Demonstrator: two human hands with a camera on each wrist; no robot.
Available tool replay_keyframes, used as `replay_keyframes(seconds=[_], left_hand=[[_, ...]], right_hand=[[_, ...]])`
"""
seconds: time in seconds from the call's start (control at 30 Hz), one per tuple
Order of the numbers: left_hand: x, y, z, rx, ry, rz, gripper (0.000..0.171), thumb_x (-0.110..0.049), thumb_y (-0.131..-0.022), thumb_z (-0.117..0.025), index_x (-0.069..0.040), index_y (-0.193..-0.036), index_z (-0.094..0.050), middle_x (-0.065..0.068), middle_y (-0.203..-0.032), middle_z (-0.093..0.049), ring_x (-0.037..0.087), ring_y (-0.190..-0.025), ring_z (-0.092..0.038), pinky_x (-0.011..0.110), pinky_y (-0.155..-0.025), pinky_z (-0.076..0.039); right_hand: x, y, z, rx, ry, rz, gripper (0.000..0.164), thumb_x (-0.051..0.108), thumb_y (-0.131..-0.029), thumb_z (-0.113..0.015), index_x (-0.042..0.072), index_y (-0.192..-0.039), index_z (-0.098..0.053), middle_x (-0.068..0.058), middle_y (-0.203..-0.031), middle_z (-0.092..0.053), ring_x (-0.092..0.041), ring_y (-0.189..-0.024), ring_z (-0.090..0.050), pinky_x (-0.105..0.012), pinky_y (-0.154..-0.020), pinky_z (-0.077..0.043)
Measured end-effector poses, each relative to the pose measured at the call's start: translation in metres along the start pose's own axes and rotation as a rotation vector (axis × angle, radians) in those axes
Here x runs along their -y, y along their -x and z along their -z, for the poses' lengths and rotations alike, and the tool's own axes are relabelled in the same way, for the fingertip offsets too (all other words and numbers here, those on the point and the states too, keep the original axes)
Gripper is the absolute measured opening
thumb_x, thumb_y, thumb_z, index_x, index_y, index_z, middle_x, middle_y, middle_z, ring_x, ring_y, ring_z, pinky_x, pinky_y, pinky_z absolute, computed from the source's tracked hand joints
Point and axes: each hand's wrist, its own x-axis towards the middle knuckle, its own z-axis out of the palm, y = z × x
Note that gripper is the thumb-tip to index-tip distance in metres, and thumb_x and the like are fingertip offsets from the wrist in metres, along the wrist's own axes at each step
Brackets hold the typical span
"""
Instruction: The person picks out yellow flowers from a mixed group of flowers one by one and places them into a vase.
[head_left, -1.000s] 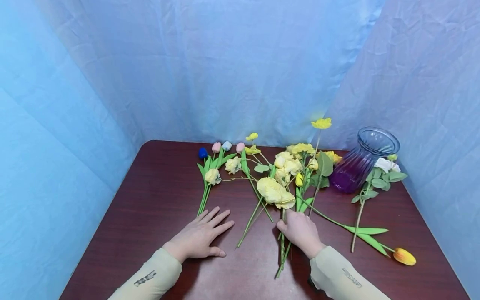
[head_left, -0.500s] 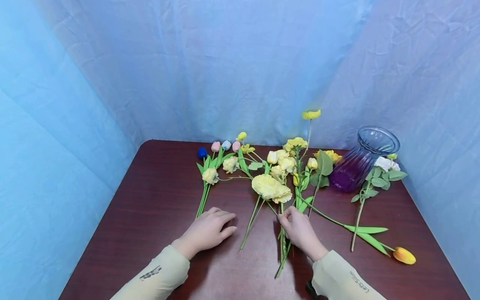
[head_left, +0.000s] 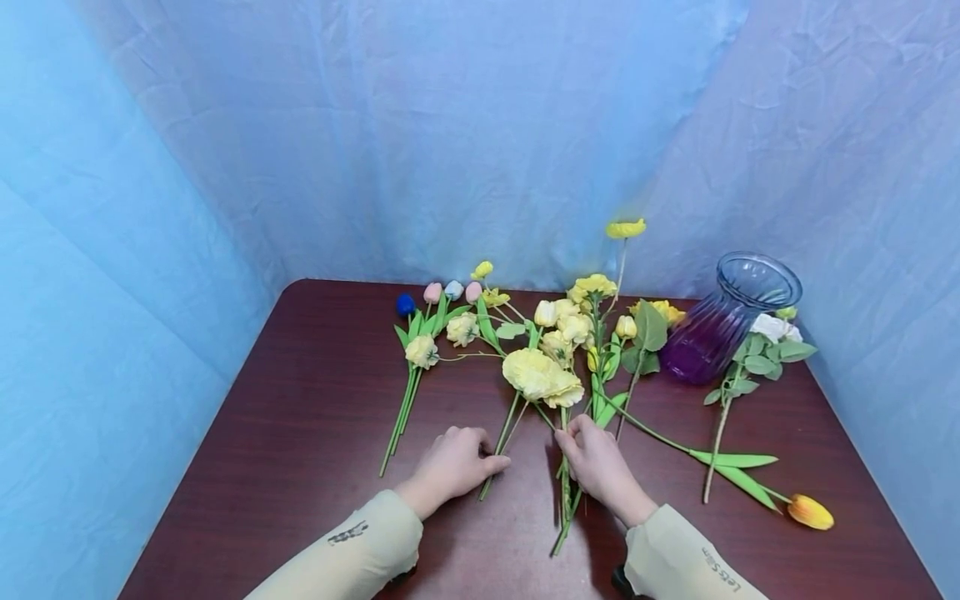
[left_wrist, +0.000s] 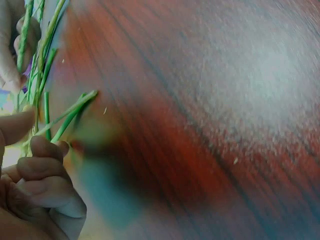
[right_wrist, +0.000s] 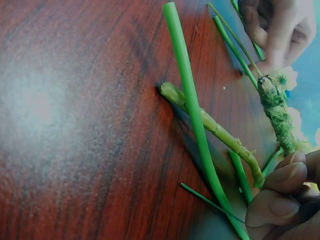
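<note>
We seem to be gathering flowers: our right hand (head_left: pixel 596 457) is holding the green stems (head_left: pixel 566 500) mid-desk, with the yellow blooms (head_left: pixel 543 375) pointing toward the back edge. Our left hand (head_left: pixel 453 465) is hovering at the thin stems (head_left: pixel 509 421), its grip narrow (whether it is touching them, we cannot tell). The next move, we are judging, is calling for a light pinch there. The reddish-brown desk (head_left: pixel 300 400) is gleaming; blue curtains (head_left: pixel 480 150) are surrounding it, and the vase (head_left: pixel 697 342) is standing near the back right corner.
</note>
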Motion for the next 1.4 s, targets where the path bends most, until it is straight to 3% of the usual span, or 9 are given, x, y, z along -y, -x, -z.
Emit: replay_keyframes(seconds=[0.1, 0.33, 0.43, 0.73, 1.1, 1.4], left_hand=[[-0.002, -0.001, -0.004, -0.003, -0.002, -0.003, 0.024, -0.038, -0.082, -0.074, -0.022, -0.069, -0.062, -0.007, -0.066, -0.059, 0.015, -0.058, -0.054, 0.035, -0.053, -0.046], [-0.002, -0.002, -0.011, 0.023, -0.038, 0.029, 0.033, -0.044, -0.079, -0.076, -0.022, -0.068, -0.054, -0.007, -0.064, -0.052, 0.015, -0.056, -0.050, 0.034, -0.051, -0.042], [-0.002, -0.002, -0.014, 0.027, -0.069, 0.025, 0.033, -0.037, -0.082, -0.075, -0.021, -0.066, -0.051, -0.007, -0.060, -0.050, 0.014, -0.052, -0.049, 0.033, -0.049, -0.042], [-0.001, -0.001, -0.013, 0.041, -0.032, -0.008, 0.034, -0.023, -0.089, -0.069, -0.018, -0.061, -0.050, -0.008, -0.049, -0.050, 0.009, -0.037, -0.048, 0.029, -0.047, -0.044], [0.001, -0.001, -0.009, -0.018, -0.001, -0.038, 0.031, -0.023, -0.091, -0.067, -0.018, -0.067, -0.047, -0.006, -0.053, -0.049, 0.009, -0.040, -0.047, 0.030, -0.045, -0.043], [-0.008, -0.005, -0.013, 0.036, -0.143, 0.018, 0.027, -0.028, -0.088, -0.070, -0.016, -0.069, -0.054, 0.001, -0.062, -0.058, 0.020, -0.055, -0.058, 0.040, -0.051, -0.049]], right_hand=[[0.000, 0.000, -0.001, 0.008, -0.021, -0.006, 0.017, 0.019, -0.098, -0.057, 0.009, -0.086, -0.050, 0.000, -0.048, -0.051, -0.016, -0.038, -0.048, -0.030, -0.043, -0.043], [-0.001, 0.001, -0.001, 0.013, -0.043, -0.005, 0.016, 0.018, -0.099, -0.057, 0.009, -0.087, -0.050, 0.000, -0.048, -0.051, -0.016, -0.036, -0.047, -0.029, -0.038, -0.041], [-0.001, 0.002, -0.001, 0.021, -0.060, -0.010, 0.016, 0.017, -0.099, -0.056, 0.009, -0.087, -0.050, -0.001, -0.047, -0.051, -0.016, -0.033, -0.046, -0.030, -0.036, -0.041], [-0.005, 0.003, -0.001, 0.019, -0.054, -0.005, 0.017, 0.017, -0.099, -0.056, 0.009, -0.086, -0.048, -0.001, -0.046, -0.051, -0.014, -0.031, -0.044, -0.028, -0.034, -0.039], [-0.008, 0.002, -0.001, -0.002, -0.059, 0.014, 0.018, 0.016, -0.098, -0.057, 0.009, -0.085, -0.048, 0.000, -0.045, -0.050, -0.014, -0.029, -0.044, -0.028, -0.032, -0.039], [-0.008, 0.002, -0.001, 0.015, -0.066, 0.007, 0.018, 0.015, -0.098, -0.056, 0.008, -0.084, -0.047, -0.001, -0.046, -0.050, -0.014, -0.029, -0.043, -0.028, -0.031, -0.039]])
